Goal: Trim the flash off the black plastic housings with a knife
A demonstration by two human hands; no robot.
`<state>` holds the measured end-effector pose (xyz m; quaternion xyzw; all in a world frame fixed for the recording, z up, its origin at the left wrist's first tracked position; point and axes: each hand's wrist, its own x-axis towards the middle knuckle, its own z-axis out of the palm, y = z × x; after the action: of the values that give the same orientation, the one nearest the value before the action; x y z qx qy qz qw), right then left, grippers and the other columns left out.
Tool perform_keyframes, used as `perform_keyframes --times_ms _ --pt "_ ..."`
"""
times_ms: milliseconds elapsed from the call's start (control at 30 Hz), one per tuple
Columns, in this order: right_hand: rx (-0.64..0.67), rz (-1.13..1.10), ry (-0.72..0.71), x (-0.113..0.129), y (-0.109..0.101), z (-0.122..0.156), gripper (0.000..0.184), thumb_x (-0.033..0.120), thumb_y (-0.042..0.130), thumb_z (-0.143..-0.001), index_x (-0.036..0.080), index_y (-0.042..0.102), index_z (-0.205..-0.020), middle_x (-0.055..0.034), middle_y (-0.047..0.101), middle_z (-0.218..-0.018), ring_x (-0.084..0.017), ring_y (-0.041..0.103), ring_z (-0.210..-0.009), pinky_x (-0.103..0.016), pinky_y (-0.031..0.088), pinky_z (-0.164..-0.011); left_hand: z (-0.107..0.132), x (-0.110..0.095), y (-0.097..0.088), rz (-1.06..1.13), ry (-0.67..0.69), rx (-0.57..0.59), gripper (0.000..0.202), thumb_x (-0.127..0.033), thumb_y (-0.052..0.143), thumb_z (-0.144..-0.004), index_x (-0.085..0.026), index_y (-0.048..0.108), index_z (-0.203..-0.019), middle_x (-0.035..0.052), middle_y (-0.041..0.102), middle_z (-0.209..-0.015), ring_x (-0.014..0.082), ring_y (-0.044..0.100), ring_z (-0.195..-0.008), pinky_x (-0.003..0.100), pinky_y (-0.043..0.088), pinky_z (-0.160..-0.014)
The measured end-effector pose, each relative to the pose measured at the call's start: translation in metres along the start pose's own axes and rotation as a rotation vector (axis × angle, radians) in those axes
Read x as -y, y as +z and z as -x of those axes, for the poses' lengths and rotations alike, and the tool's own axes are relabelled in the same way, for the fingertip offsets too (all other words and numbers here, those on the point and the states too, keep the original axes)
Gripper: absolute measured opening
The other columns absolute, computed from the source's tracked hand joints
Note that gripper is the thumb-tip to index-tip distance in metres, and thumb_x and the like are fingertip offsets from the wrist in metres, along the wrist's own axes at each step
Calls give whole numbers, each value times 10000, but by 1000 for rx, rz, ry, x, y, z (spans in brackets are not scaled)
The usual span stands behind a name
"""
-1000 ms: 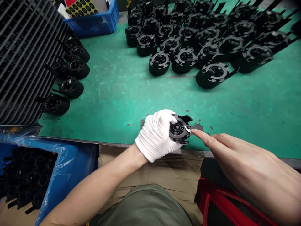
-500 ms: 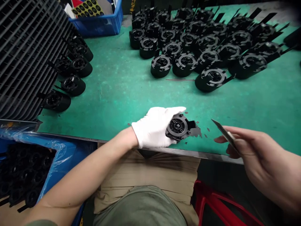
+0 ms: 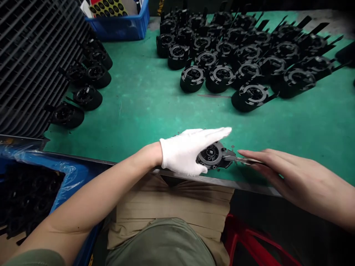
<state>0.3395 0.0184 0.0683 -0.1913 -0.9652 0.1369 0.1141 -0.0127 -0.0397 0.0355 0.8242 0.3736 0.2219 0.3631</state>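
My left hand (image 3: 188, 151), in a white glove, grips a round black plastic housing (image 3: 210, 152) from its left side, near the front edge of the green bench. The housing's ringed face with small holes points up. My bare right hand (image 3: 285, 173) pinches a small metal blade (image 3: 235, 159), seemingly a knife. Its tip meets the right side of the housing, by the protruding tab. Fingers hide part of the blade's rear end. Dark scraps (image 3: 233, 146) lie on the bench beside the part.
Rows of similar black housings (image 3: 222, 75) stand at the back right; several more (image 3: 87, 96) stand left, by a black ribbed stack (image 3: 30, 62). A blue bin (image 3: 119, 27) sits behind. Below left is a plastic-lined blue crate (image 3: 69, 177) of black parts; a red stool (image 3: 249, 244) is below right.
My right hand has moved left and brought the blade from clear of the housing onto its right side. My left hand still holds the housing, its upper fingers reaching further right.
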Motion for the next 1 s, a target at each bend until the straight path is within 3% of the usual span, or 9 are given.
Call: perform_keyframes --times_ms 67,200,400,567,767,933,1000 --pt "18 5 -50 -1 1 -5 371 302 551 -1240 242 665 -1588 -36 825 -1105 -162 819 -855 -262 621 -716 0 1 2 19 -22 -9 1175 -313 793 -897 -214 242 -1930 163 412 -1983 412 455 -1827 625 370 -1527" --pt "67 37 -132 -1 -2 -16 327 265 487 -1242 234 691 -1495 -6 738 -959 -152 745 -725 -262 556 -595 -2 1 11 26 -31 -43 1266 -479 934 -886 -190 268 -1923 211 567 -1874 456 562 -1738 696 292 -1545" --pt "132 47 -161 -8 -9 -19 399 235 405 -1243 267 702 -1508 4 725 -958 -144 709 -679 -282 531 -565 0 -3 13 -12 -45 -73 1182 -368 925 -908 -201 314 -1906 213 599 -1851 420 630 -1687 669 301 -1548" --pt "159 36 -235 -25 -6 -18 446 234 474 -1231 299 679 -1621 -25 822 -1120 -164 804 -852 -295 596 -647 1 -5 12 -17 -34 -84 1169 -342 932 -903 -174 335 -1894 225 598 -1848 416 640 -1676 646 317 -1545" --pt "204 -15 -271 -46 -6 -15 642 199 390 -1226 388 551 -1819 -54 863 -1198 -224 842 -990 -355 627 -735 -1 -3 13 0 -31 -73 1140 -342 897 -918 -196 327 -1895 212 625 -1827 412 639 -1668 689 302 -1535" --pt "243 -15 -296 -49 -7 -15 627 219 392 -1229 380 573 -1807 -62 864 -1199 -228 836 -974 -356 616 -704 -1 -2 13 9 -56 -71 1130 -374 890 -917 -243 343 -1897 187 649 -1808 425 640 -1658 710 282 -1533" --pt "200 28 -250 -48 -7 -15 617 222 394 -1226 436 617 -1761 -28 868 -1186 -207 835 -964 -338 622 -706 -1 -2 14 10 -66 -67 1148 -382 905 -902 -250 348 -1897 176 657 -1802 426 643 -1655 700 269 -1540"
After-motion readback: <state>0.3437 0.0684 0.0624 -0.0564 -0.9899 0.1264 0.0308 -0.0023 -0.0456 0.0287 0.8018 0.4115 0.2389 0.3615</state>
